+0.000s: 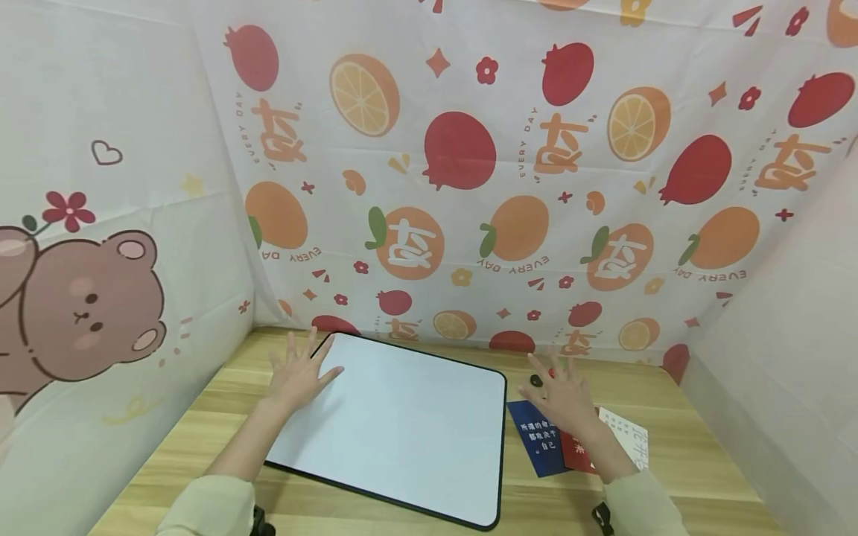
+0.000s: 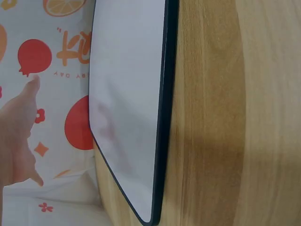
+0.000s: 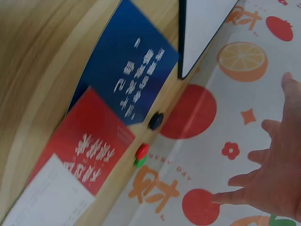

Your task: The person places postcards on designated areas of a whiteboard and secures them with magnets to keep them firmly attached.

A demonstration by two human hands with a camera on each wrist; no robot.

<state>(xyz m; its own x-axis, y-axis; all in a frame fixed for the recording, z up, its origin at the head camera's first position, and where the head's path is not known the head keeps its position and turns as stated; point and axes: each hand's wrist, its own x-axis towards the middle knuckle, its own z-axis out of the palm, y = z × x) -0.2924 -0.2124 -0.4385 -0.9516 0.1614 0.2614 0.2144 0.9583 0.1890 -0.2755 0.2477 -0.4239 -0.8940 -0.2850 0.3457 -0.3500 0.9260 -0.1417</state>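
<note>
A whiteboard (image 1: 402, 424) with a black rim lies flat and slightly askew on the wooden table. Over its left edge my left hand (image 1: 298, 380) is held with fingers spread, and its shadow falls on the white surface. My right hand (image 1: 563, 394), fingers also spread and holding nothing, hovers over the right side of the table. Beneath it lie a blue card (image 3: 127, 70), a red card (image 3: 87, 146) and a white card (image 3: 49, 197), partly overlapping, all with printed characters. Beyond them sit small round pieces: a black one (image 3: 155, 121), a red one (image 3: 142, 151) and a green one (image 3: 140, 162).
The wooden table (image 1: 697, 476) meets a fruit-printed cloth (image 1: 462, 223) hanging behind it. A pale cloth with a printed bear (image 1: 94, 305) hangs along the left side, and a white cloth (image 1: 771, 357) borders the right.
</note>
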